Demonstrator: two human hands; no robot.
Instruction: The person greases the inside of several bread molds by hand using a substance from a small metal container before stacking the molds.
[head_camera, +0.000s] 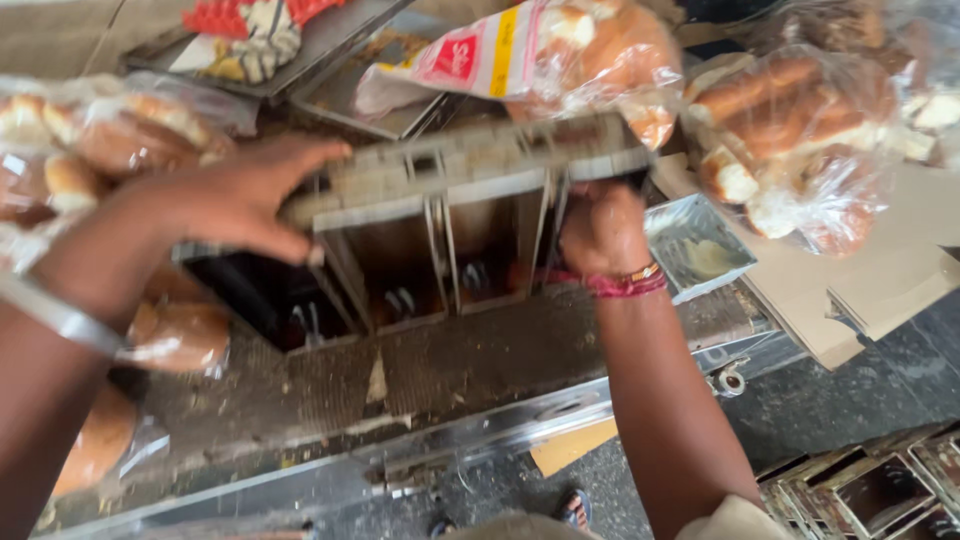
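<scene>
- Bread tin strap (440, 240): a row of joined metal loaf tins, tipped on its side on the bench (450, 370), open mouths facing the person, top rim running left to right and rising slightly toward the right.
- Long axis lies across the body, so the two hands sit at opposite ends of it.
- Left hand (235, 195): flat on the left end of the top rim, fingers spread and pressing over the edge, thumb below; not a full wrap, more a clamp on the rim.
- Right hand (603, 232): curled closed under the right end of the rim, gripping it from below; red thread band and beads at the wrist.
- Both hands touch the strap; neither clearly nearer, the strap spans between them, just ahead of the body.
- Bagged buns (95, 140) just left of the left hand, more bagged bread (800, 130) right of and behind the right hand.
- Small steel dish (700, 250) just right of the right wrist, apart from the strap.
- More empty tins (870, 490) on the floor, lower right, well apart.
- Motion blur, finger detail soft.
</scene>
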